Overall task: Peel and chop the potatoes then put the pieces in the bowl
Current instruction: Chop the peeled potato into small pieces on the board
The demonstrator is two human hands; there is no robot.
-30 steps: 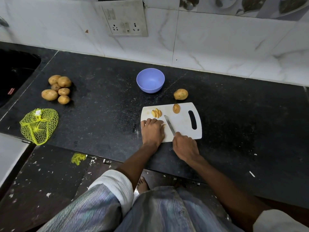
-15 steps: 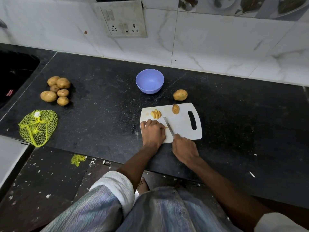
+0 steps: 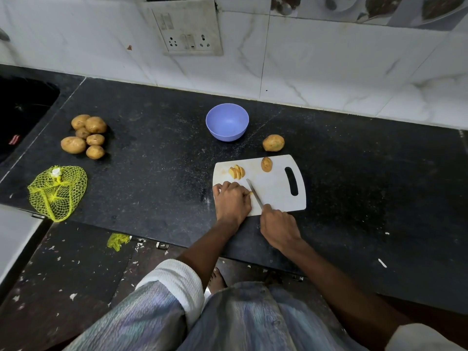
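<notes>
Here the left hand (image 3: pixel 231 200) pins a potato piece (image 3: pixel 251 193), the right hand (image 3: pixel 278 228) grips the knife (image 3: pixel 254 193)

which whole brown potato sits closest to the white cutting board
The lone whole brown potato just beyond the white cutting board, right of the purple bowl; the other six are heaped far left.

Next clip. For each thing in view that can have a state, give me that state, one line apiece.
Bowl: upright, empty.
Cutting board: flat on the counter.
Potato slices: cut, fanned together on the board.
Potato half: on the board, uncut.
Whole potato: unpeeled, beside the board.
Potato pile: unpeeled, untouched.
Net bag: emptied, lying slack.
Knife: blade down by a potato piece.
Left hand: holds that piece.
Right hand: grips the knife.
</notes>
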